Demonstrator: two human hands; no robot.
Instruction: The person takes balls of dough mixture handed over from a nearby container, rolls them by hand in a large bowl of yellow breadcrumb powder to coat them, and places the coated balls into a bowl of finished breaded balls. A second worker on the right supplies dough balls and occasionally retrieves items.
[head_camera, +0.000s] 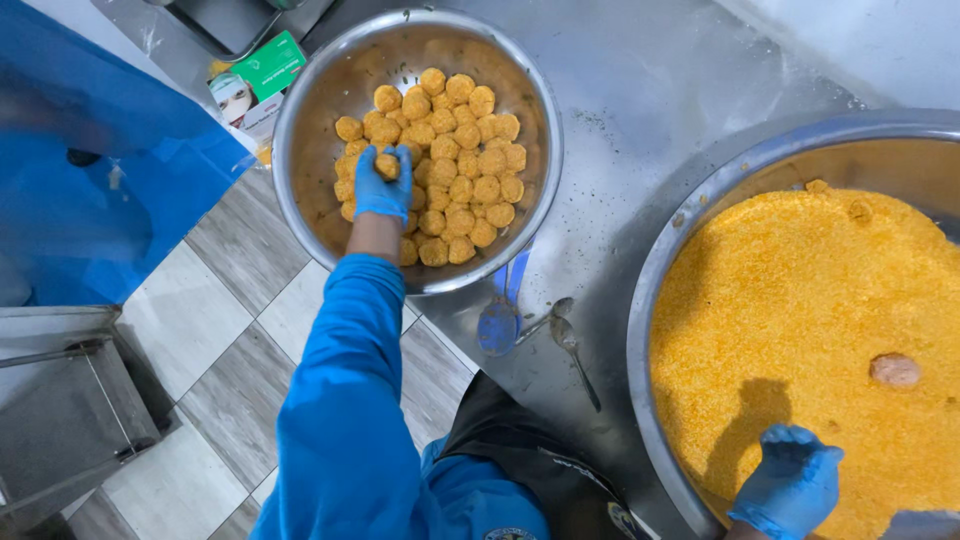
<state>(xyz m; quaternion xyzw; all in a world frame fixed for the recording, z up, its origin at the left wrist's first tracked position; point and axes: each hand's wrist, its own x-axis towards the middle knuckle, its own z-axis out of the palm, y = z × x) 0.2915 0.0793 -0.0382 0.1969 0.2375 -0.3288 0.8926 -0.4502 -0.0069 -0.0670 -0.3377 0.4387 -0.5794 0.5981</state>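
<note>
You stand at a grey steel surface (640, 90) and look straight down at your two hands, both in blue gloves.

The largest thing is a wide steel basin (655, 290) at the right, filled nearly to its rim with fine orange-yellow crumbs (800, 300). One pale uncoated ball (895, 370) lies on the crumbs, near the right edge of the view.

Farther off and to the left sits a smaller steel bowl (300, 130). It overhangs the surface's left edge above a tiled floor (200, 320) and holds a heap of crumb-coated balls (465, 170), round and golden.

Your left hand (381, 183) reaches into this bowl at the near left side of the heap. Its fingers curl round one coated ball (387, 165), gripping it lightly from above, with the heap just beside it.

Your right hand (790, 485) hovers low over the crumbs at the basin's near edge. It looks loosely curled; whether it holds anything cannot be told.

The coated ball is probably light and soft, with a dry coat that sheds if squeezed, so cradle it round its middle with your fingertips.

Between the two vessels lie a blue spoon (498, 322) and a metal spoon (570, 340). A blue sheet (90, 180) covers the far left.
</note>
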